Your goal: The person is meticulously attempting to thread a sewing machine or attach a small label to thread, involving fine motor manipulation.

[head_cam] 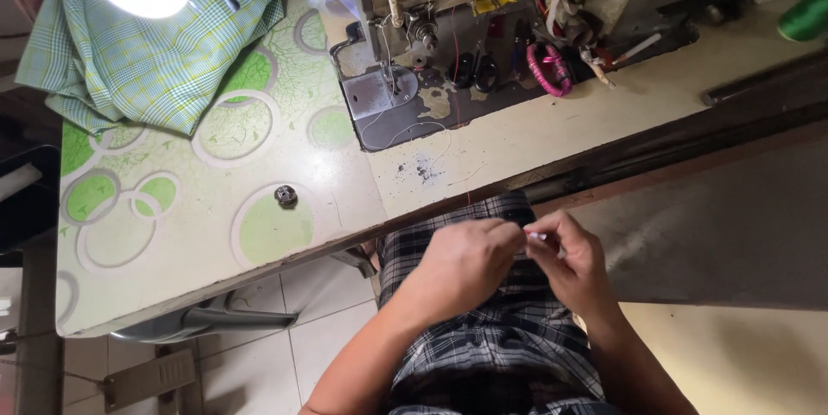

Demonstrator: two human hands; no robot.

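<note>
White and pink, a tiny object [536,235] sits pinched between the fingertips of the left hand [461,264] and the right hand [573,264], both closed on it above the lap, just below the edge of the sewing table [517,135]. Its kind is too small to tell. Checked cloth [500,337] lies beneath; a metal bobbin [285,196] rests well apart on the patterned tabletop.

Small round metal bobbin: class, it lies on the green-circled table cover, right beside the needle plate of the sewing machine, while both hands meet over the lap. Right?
Not quite. The head view shows the small round metal bobbin lying apart from the needle plate, nearer the table's front edge. It does lie on the green-circled table cover, and both hands meet over the lap.
</note>
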